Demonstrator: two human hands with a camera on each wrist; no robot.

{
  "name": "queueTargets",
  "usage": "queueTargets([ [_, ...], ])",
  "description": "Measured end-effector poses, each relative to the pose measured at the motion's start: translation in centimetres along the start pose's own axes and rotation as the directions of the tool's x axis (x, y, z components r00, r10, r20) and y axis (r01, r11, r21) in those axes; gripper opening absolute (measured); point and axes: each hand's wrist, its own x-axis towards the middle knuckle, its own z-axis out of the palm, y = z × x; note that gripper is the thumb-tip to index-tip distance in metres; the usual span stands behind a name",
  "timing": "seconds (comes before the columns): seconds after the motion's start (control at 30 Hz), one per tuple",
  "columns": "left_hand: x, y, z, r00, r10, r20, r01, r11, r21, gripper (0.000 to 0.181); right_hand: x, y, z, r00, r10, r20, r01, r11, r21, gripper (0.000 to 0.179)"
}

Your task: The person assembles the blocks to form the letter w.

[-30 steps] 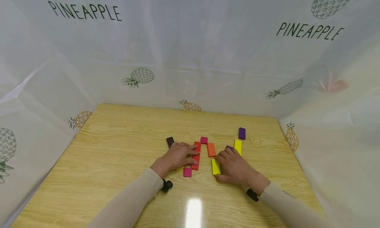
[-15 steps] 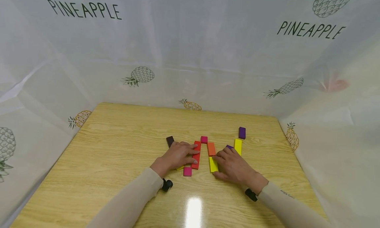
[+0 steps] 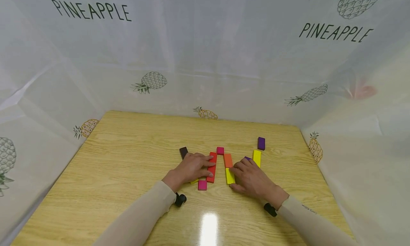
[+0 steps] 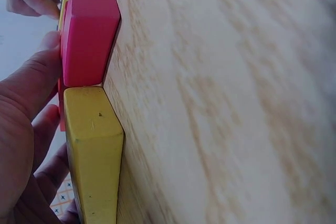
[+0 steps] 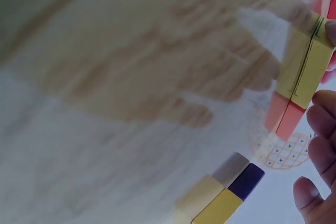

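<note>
My left hand [image 3: 193, 167] lies with its fingertips on the long red block [image 3: 211, 169], covering part of a yellow block beneath it. In the left wrist view, a yellow block [image 4: 94, 145] and a pink block [image 4: 89, 30] stand end to end by my thumb. My right hand [image 3: 251, 176] pinches a short yellow block [image 3: 229, 176] between thumb and forefinger, thumb at its near end. That block meets the near end of the orange block [image 3: 227, 160]. A small pink cube [image 3: 220, 151] bridges the far ends of the red and orange blocks.
A black block [image 3: 183, 152] lies beyond my left hand. To the right sit another yellow block [image 3: 257, 158], a partly covered purple block [image 3: 247, 158] and a separate purple block [image 3: 261, 143]. The wooden table [image 3: 137, 139] ends at a white pineapple-print curtain [image 3: 205, 78].
My right hand has slid the short yellow block left and away from me, up against the orange block, closing the gap. My left hand has stayed on the red block.
</note>
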Motion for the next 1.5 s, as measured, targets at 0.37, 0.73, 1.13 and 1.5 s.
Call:
queueTargets([
  [0.37, -0.01, 0.11, -0.12, 1.000, -0.008, 0.006, 0.008, 1.000, -0.011, 0.053, -0.03, -0.02, -0.12, 1.000, 0.003, -0.001, -0.003, 1.000, -0.008, 0.052],
  [0.73, -0.01, 0.15, -0.07, 1.000, 0.001, -0.003, -0.001, 1.000, 0.014, 0.054, -0.01, 0.04, -0.15, 1.000, 0.009, -0.001, -0.009, 1.000, 0.001, 0.051],
  [1.13, -0.16, 0.51, -0.44, 1.000, 0.011, 0.000, -0.011, 1.000, 0.023, 0.054, -0.05, -0.07, -0.30, 1.000, 0.016, 0.005, -0.016, 1.000, 0.015, 0.052],
  [1.5, -0.20, 0.62, -0.38, 1.000, 0.006, -0.001, -0.006, 0.999, 0.031, 0.054, -0.63, 0.32, -0.47, 0.998, 0.049, -0.041, -0.046, 0.997, 0.055, 0.048],
])
